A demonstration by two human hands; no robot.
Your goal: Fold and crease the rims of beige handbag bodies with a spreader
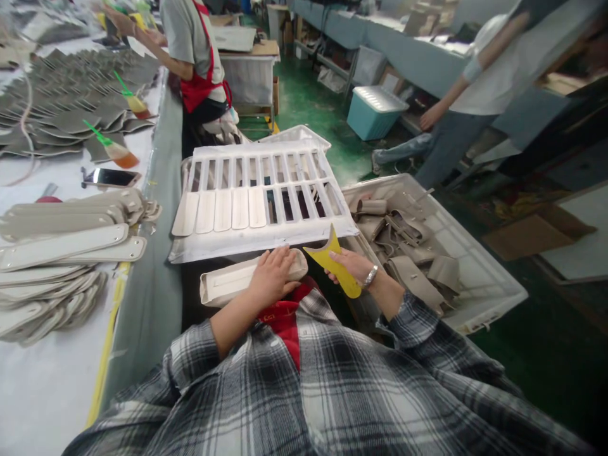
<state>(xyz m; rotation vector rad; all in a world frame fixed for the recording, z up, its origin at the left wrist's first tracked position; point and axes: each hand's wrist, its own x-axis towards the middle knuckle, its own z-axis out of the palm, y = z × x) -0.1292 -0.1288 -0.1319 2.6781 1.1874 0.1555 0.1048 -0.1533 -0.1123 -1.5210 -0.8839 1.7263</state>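
Observation:
My left hand [272, 276] lies closed over a long beige leather strap piece [228, 283] resting across my lap. A yellow curved plastic tool [332, 259] is gripped in my right hand [350, 265], its tip pointing up beside the strap's right end. Just beyond both hands stands a white slotted rack [259, 196] with several beige strips laid in its left slots.
A white crate [479, 278] of folded beige pieces sits at my right. On the table [52, 380] at left lie stacks of beige straps [61, 240], grey cut pieces, glue brushes and a phone [110, 178]. A person in a red apron [192, 57] works ahead; another person [475, 95] stands at right.

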